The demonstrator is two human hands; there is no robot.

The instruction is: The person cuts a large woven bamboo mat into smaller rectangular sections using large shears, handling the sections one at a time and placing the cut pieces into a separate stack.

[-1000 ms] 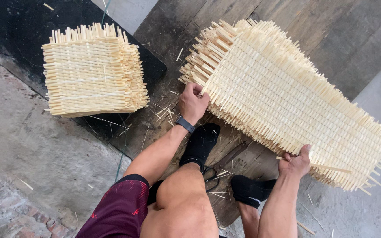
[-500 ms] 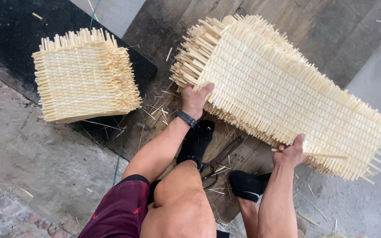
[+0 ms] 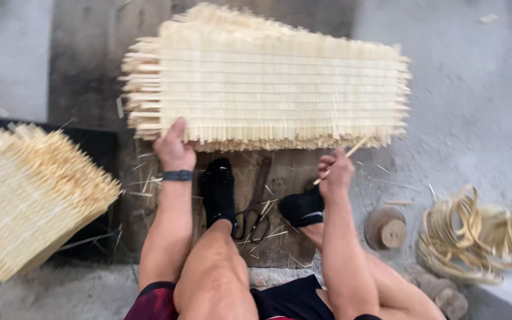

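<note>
A wide stack of woven bamboo mats (image 3: 268,83) lies on a dark wooden board (image 3: 280,172) in front of me. My left hand (image 3: 174,148), with a black band on the wrist, presses against the near left corner of the stack. My right hand (image 3: 335,172) is closed around a thin bamboo strip (image 3: 342,155) whose tip reaches the stack's near edge. Both my feet in black socks (image 3: 219,189) rest on the board below the stack. A pair of dark scissors (image 3: 255,207) lies between my feet.
A second, smaller stack of woven mats (image 3: 28,195) sits at the left on a black sheet. A coil of bamboo strips (image 3: 475,234) and a round wooden block (image 3: 386,226) lie at the right on the concrete floor. Loose splinters litter the board.
The view has swung so the big stack now lies straight across. My right hand has left the stack's edge and now holds a thin strip. My left hand stays at the near left corner.
</note>
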